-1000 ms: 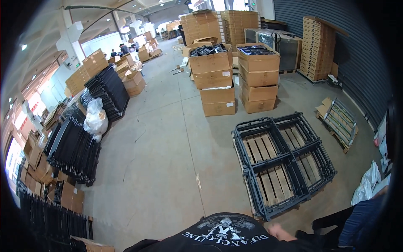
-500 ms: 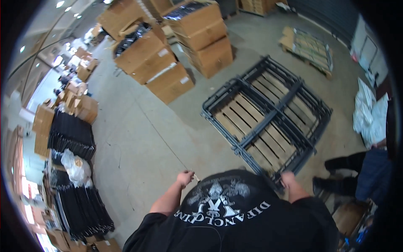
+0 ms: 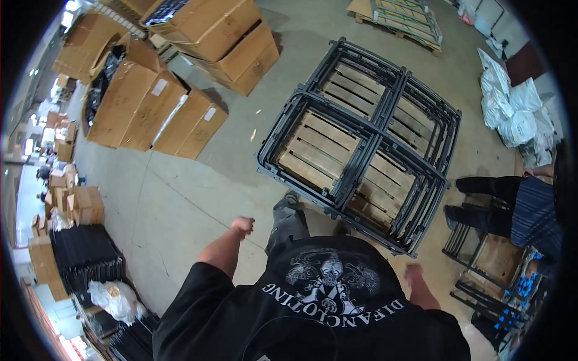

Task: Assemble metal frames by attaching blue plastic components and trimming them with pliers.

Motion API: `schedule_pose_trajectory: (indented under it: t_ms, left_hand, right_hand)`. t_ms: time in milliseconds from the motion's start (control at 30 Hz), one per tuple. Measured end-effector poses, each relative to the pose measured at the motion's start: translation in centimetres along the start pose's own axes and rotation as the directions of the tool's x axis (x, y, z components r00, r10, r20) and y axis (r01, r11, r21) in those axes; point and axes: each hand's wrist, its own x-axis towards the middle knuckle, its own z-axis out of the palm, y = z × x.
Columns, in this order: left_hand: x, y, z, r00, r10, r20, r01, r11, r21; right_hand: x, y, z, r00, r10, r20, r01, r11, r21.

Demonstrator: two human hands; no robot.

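Note:
My left hand (image 3: 243, 227) hangs beside my body over the bare floor, its fingers curled in, and nothing shows in it. My right hand (image 3: 414, 272) is low on my right side, just short of the near corner of a stack of dark grey metal frames (image 3: 376, 137). It is smeared by motion, so its fingers cannot be made out. The rectangular frames have rounded corners and crossing bars, and they lie flat in several layers. A slatted wooden pallet (image 3: 325, 144) shows through their openings.
Large cardboard boxes (image 3: 195, 120) stand ahead on the left. Stacked black panels (image 3: 90, 256) and a white plastic bag (image 3: 114, 301) are at far left. A co-worker (image 3: 533, 204) stands at right by a rack of dark bars (image 3: 475, 253). White sacks (image 3: 512, 111) and another pallet (image 3: 400, 24) lie beyond.
My right hand has come away from the near corner of the frame stack. The view has shifted, a leg of mine now shows in front, and the boxes appear farther left.

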Motion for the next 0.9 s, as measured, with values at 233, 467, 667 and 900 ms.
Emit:
schedule_pose_trajectory:
  t_ms: [233,467,667,900]
  left_hand:
    - [15.8,23.9,-7.0,0.879,0.451,-0.158,-0.335,0.818,0.468]
    - [24.7,33.3,-5.2,0.896,0.423,-0.136,-0.367,0.876,0.312]
    - [25.8,35.8,-6.9,0.946,0.311,-0.086,-0.265,0.901,0.343]
    - [5.5,36.2,-12.7,0.755,0.431,0.494,-0.46,0.885,-0.07]
  right_hand:
    - [-22.4,-12.2,-9.8,0.741,0.069,0.668,-0.13,0.991,0.043]
    - [-26.2,-21.2,-20.3,0.688,0.161,0.708,-0.578,0.712,0.399]
    - [-28.3,-33.2,-18.2,0.731,0.2,0.653,-0.683,0.211,0.7]
    - [-18.4,-34.5,-27.3,0.757,0.282,0.589,-0.574,-0.142,0.806]
